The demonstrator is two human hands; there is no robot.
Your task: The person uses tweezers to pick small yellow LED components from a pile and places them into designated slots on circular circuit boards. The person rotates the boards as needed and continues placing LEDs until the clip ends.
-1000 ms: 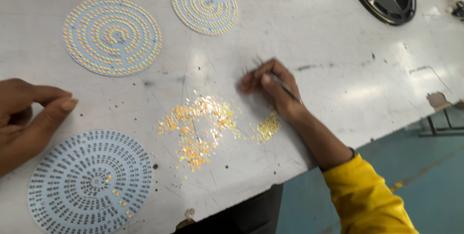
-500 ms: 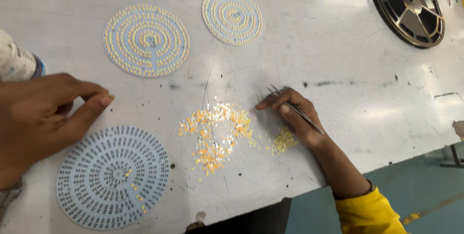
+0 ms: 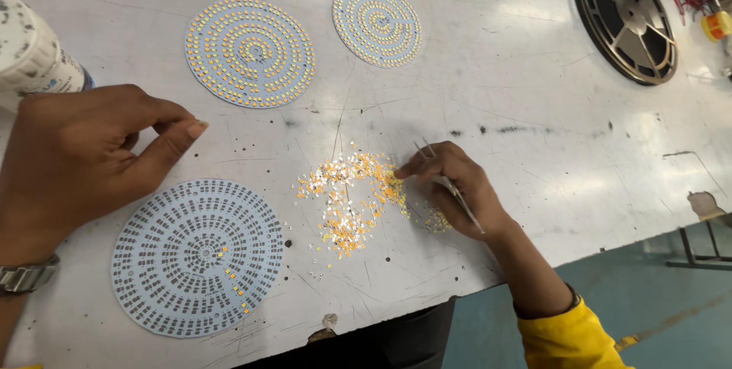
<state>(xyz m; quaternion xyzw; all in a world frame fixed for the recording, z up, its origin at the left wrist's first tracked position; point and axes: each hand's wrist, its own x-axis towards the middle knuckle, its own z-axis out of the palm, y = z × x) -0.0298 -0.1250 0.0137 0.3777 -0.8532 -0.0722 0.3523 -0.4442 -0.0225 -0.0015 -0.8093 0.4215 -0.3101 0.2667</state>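
1. The left hand (image 3: 84,159) hovers loosely curled, thumb and fingers nearly together, holding nothing, above the mostly bare round board (image 3: 198,256), left of the chip pile (image 3: 352,200).
2. The right hand (image 3: 455,190) pinches tweezers (image 3: 450,186) at the pile's right edge, placed to pick chips.
3. Two filled boards (image 3: 250,52) lie beyond the pile.

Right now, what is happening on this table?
A person works at a white table. The right hand holds thin tweezers at a loose pile of tiny yellow and white chips. The left hand hovers above a round board that carries only a few chips. Two filled boards lie farther back.
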